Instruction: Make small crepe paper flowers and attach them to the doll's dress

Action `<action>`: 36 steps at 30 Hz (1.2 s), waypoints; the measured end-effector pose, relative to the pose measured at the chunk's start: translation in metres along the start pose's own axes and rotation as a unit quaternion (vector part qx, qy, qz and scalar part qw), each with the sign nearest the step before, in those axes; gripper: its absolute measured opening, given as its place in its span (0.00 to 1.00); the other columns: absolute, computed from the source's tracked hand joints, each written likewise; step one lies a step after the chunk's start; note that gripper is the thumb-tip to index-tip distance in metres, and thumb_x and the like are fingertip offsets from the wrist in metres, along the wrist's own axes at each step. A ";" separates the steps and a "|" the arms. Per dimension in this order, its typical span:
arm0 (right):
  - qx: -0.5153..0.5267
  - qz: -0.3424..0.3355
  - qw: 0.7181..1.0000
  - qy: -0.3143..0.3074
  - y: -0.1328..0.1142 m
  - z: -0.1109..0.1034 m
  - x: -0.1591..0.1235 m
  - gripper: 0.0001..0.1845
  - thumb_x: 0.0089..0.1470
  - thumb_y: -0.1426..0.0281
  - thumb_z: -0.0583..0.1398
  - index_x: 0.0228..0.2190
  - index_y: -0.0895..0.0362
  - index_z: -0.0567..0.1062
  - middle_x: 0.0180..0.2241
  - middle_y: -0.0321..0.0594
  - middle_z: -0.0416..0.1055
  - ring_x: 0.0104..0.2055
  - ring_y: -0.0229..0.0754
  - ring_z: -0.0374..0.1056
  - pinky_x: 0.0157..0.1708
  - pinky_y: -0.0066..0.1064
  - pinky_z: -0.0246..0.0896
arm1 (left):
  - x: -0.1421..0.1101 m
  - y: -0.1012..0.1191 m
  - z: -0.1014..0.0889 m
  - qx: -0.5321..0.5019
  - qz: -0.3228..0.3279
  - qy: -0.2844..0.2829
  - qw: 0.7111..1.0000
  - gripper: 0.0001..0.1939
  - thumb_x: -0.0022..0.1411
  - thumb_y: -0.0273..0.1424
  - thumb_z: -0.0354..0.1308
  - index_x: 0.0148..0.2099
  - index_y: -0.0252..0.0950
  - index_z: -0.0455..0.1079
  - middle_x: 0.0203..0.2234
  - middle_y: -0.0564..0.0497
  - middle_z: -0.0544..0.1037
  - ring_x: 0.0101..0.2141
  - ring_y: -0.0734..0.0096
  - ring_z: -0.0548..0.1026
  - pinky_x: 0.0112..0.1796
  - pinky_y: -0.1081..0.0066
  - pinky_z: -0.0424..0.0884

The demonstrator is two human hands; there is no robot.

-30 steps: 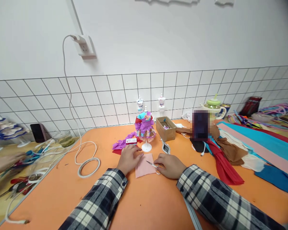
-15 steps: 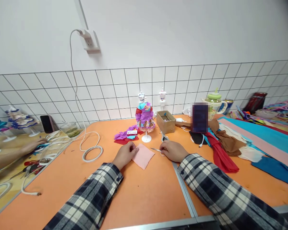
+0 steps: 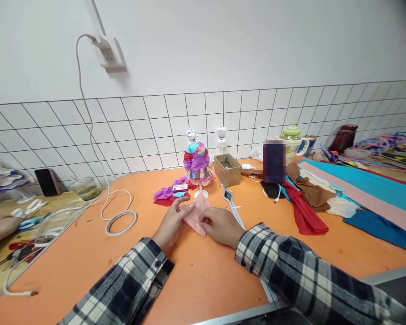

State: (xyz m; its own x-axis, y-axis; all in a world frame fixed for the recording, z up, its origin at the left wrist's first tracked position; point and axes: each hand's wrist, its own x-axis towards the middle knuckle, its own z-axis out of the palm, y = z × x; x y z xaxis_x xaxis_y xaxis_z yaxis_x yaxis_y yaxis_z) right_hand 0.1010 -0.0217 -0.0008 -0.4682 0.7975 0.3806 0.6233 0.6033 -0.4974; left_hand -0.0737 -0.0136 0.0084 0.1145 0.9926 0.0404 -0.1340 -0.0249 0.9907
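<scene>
A small pink piece of crepe paper is gathered between my two hands, just in front of the dressed figure. My left hand grips its left side, thumb on top and index finger stretched along the edge. From the right, my right hand pinches the near part, its fingertips curled on the paper. Small scissors lie just behind my right hand, partly hidden by it. Beyond the paper, a miniature dress form wears a purple, red and blue paper dress on a white round base.
Purple and red scraps with a small box lie left of the dress form. A cardboard box stands behind right. A tape roll and white cable are left. Coloured sheets spread right. A co-worker's hand is far left.
My right hand has left the scissors and moved left onto the pink paper, now pinching it. The paper, flat before, is bent and partly covered. The view has turned slightly right.
</scene>
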 end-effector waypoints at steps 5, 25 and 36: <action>0.122 0.032 0.991 0.039 0.012 -0.003 0.003 0.04 0.49 0.77 0.57 0.26 0.57 0.70 0.27 0.33 0.69 0.29 0.35 0.62 0.29 0.25 0.51 | -0.014 0.005 0.013 -0.061 -0.020 -0.208 0.976 0.26 0.52 0.48 0.64 0.45 0.34 0.72 0.40 0.43 0.75 0.43 0.58 0.72 0.44 0.64 0.67; 0.181 0.186 0.963 0.078 0.048 -0.023 0.009 0.11 0.54 0.63 0.55 0.35 0.57 0.71 0.27 0.35 0.66 0.29 0.38 0.62 0.29 0.28 0.56 | -0.014 0.009 -0.013 -0.167 -0.202 0.017 0.965 0.13 0.53 0.24 0.64 0.44 0.30 0.74 0.39 0.41 0.81 0.34 0.63 0.80 0.35 0.69 0.78; -0.239 0.118 0.954 -0.136 0.038 -0.035 -0.003 0.13 0.59 0.69 0.53 0.38 0.56 0.76 0.37 0.47 0.71 0.38 0.48 0.70 0.30 0.33 0.57 | -0.010 0.002 -0.007 -0.129 -0.120 0.077 0.981 0.10 0.47 0.18 0.61 0.34 0.30 0.72 0.25 0.50 0.79 0.25 0.73 0.76 0.27 0.77 0.73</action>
State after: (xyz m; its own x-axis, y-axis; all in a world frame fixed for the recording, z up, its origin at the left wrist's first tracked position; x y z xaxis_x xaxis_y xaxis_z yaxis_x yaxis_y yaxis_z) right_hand 0.1485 -0.0010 0.0065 -0.3835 0.9220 0.0525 0.9159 0.3871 -0.1066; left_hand -0.0822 -0.0226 0.0089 0.0246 0.9731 -0.2292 -0.3681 0.2220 0.9029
